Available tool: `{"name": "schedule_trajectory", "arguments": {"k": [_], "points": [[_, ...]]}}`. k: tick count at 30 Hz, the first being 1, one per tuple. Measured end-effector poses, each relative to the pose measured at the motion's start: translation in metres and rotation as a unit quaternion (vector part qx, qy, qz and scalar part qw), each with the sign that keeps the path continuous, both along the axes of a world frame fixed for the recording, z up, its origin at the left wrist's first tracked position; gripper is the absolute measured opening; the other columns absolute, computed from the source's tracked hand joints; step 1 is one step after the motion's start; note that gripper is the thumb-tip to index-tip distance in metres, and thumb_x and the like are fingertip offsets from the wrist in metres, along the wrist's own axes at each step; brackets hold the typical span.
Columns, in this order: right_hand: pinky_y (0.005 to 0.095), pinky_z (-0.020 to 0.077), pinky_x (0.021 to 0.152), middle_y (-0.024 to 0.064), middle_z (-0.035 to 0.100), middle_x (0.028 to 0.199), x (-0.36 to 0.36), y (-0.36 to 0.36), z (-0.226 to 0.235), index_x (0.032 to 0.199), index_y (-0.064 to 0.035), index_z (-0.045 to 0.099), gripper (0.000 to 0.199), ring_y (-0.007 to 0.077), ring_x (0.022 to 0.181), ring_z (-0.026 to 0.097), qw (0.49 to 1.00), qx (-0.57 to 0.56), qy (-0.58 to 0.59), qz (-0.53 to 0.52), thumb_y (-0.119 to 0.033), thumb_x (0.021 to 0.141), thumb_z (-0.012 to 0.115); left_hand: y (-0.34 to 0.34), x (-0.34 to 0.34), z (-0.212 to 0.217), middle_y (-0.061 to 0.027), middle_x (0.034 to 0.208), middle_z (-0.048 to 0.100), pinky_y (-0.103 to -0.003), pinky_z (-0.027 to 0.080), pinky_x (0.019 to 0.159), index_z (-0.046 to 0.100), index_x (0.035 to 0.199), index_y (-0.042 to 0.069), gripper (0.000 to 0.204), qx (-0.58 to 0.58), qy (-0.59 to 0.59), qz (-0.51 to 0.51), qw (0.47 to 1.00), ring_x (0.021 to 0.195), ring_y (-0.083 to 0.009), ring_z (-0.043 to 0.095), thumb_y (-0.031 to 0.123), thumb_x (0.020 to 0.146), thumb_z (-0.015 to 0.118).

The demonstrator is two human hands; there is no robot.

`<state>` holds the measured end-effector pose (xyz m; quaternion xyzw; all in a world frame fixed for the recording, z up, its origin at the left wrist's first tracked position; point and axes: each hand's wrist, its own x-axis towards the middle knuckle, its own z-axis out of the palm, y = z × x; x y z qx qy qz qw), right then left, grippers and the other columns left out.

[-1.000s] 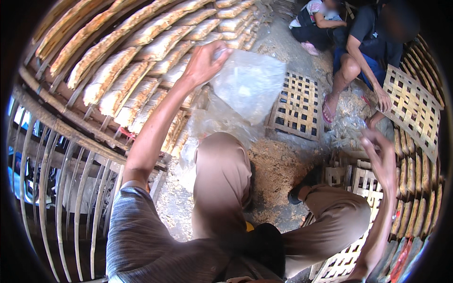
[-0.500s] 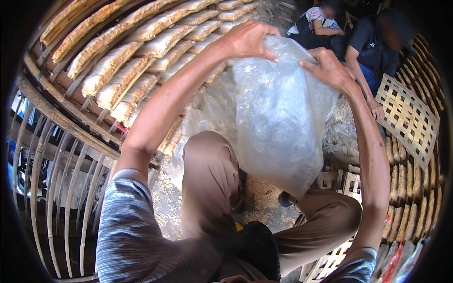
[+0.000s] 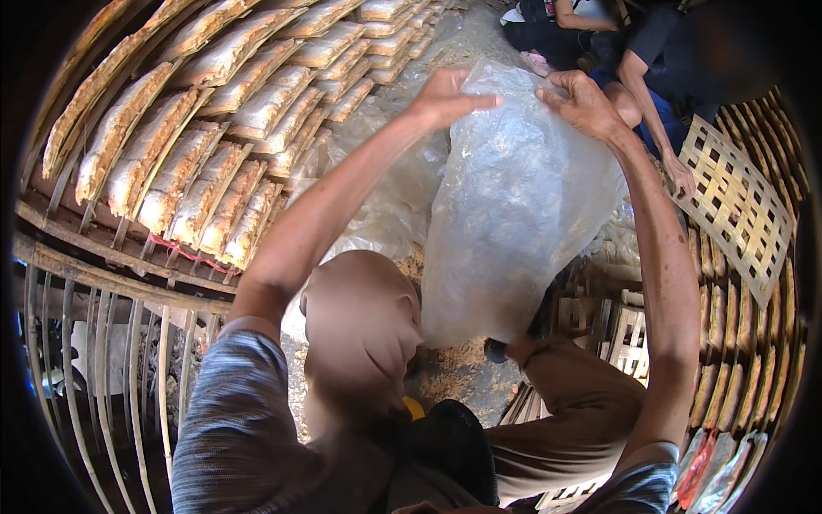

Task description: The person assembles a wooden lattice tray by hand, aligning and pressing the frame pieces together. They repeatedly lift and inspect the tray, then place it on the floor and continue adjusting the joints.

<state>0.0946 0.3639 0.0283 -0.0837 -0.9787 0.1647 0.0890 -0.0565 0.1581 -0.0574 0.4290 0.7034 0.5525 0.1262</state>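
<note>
A large, cloudy clear plastic sheet (image 3: 505, 214), perhaps a bag, hangs down in front of my knees. My left hand (image 3: 449, 98) pinches its top left corner, the thumb pointing across to the right. At the top right, my right hand (image 3: 582, 107) grips the edge between thumb and curled fingers. The sheet looks wrinkled, and its lower end reaches almost to the floor between my legs. More crumpled plastic (image 3: 377, 180) lies behind it, just past my left knee.
Rows of white-and-brown crumbly slabs (image 3: 265, 107) rest on slatted racks at the left. Similar slabs (image 3: 728, 317) stand at the right, near a woven bamboo panel (image 3: 736, 206) touched by another person's hand (image 3: 682, 178). Crumbs cover the floor (image 3: 467, 364).
My view has turned slightly left. The plastic sheet has swung and spread wider toward the right at its side, with both hands still on its top edge.
</note>
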Motion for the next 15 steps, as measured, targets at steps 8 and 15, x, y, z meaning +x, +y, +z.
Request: {"name": "schedule_trajectory", "arguments": {"k": [8, 15], "points": [[0.0350, 0.0525, 0.079, 0.0056, 0.069, 0.081, 0.006, 0.041, -0.016, 0.104, 0.0011, 0.075, 0.034, 0.0148, 0.079, 0.065, 0.994, -0.102, 0.024, -0.045, -0.032, 0.100, 0.065, -0.022, 0.025, -0.117, -0.0100, 0.103, 0.076, -0.026, 0.061, 0.070, 0.071, 0.122, 0.006, 0.032, -0.064, -0.277, -0.082, 0.955, 0.080, -0.0128, 0.073, 0.020, 0.094, 0.078], [0.0365, 0.0524, 0.074, 0.0064, 0.069, 0.078, 0.031, 0.072, -0.015, 0.104, 0.0008, 0.072, 0.034, 0.0174, 0.074, 0.066, 0.995, -0.018, 0.057, -0.080, -0.032, 0.101, 0.064, -0.023, 0.074, -0.162, -0.0140, 0.099, 0.072, -0.027, 0.057, 0.061, 0.064, 0.127, 0.000, 0.054, -0.202, -0.229, -0.118, 0.945, 0.075, -0.0150, 0.068, 0.040, 0.093, 0.078]]}}
